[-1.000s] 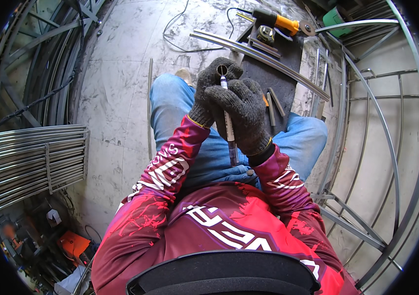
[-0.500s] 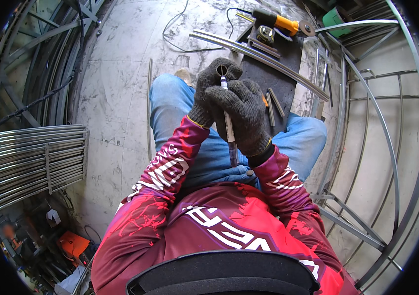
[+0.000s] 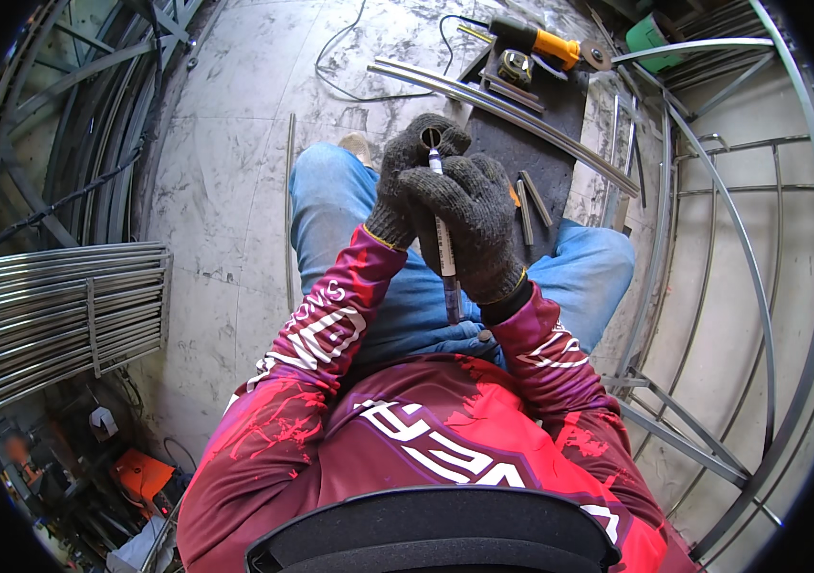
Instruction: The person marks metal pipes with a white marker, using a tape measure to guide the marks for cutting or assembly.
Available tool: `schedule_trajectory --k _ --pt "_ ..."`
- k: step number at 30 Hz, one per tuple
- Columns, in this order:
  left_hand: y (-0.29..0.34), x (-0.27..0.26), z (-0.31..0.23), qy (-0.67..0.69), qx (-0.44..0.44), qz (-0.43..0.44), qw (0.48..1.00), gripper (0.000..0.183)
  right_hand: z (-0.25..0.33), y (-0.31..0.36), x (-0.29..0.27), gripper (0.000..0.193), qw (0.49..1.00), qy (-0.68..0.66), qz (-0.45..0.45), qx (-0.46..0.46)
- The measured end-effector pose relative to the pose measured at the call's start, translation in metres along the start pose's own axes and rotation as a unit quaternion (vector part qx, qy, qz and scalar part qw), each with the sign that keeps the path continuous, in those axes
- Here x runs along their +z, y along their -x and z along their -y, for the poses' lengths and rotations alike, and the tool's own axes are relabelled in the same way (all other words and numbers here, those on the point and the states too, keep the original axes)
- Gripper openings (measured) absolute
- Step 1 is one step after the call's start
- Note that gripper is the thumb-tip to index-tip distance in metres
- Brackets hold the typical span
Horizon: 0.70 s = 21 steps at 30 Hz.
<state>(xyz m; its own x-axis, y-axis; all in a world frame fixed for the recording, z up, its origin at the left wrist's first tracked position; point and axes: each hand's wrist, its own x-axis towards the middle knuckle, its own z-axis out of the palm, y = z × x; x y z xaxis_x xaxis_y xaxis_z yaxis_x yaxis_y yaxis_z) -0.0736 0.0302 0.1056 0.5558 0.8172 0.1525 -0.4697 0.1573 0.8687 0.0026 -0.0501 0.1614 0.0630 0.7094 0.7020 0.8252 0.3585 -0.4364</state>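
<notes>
Holding marker (image 3: 445, 250) over lap (image 3: 395, 310), upper end at tube (image 3: 431, 137) mouth | right hand (image 3: 474, 196) wrapped round marker | left hand (image 3: 405, 177) closed about tube | marker likely light, stiff, slick under gloves (image 3: 488, 244): best pinched mid-barrel | tube likely rigid: grip outer wall

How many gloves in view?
2 gray gloves: one on the left hand, around a round hollow piece; one on the right hand, gripping a pen. The lower-left clutter might hide more.
</notes>
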Motion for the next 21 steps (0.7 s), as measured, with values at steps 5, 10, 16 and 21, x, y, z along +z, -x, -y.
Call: schedule_trajectory --k 5,10,16,21 --pt "-0.006 -0.011 0.012 -0.024 0.005 0.023 0.999 0.025 0.001 -0.002 -0.001 0.026 1.0 -0.002 0.007 -0.002" --pt "-0.003 -0.004 0.004 -0.008 -0.004 0.009 1.0 0.023 -0.001 0.0 0.0 0.025 1.0 -0.003 0.004 0.001" --pt "-0.006 -0.008 0.007 -0.038 0.009 0.016 0.999 0.021 0.002 -0.002 0.0 0.026 1.0 -0.008 0.003 0.01" --pt "-0.008 -0.011 0.009 -0.079 0.028 0.034 0.996 0.021 0.002 -0.002 -0.001 0.025 1.0 -0.009 0.004 0.008"
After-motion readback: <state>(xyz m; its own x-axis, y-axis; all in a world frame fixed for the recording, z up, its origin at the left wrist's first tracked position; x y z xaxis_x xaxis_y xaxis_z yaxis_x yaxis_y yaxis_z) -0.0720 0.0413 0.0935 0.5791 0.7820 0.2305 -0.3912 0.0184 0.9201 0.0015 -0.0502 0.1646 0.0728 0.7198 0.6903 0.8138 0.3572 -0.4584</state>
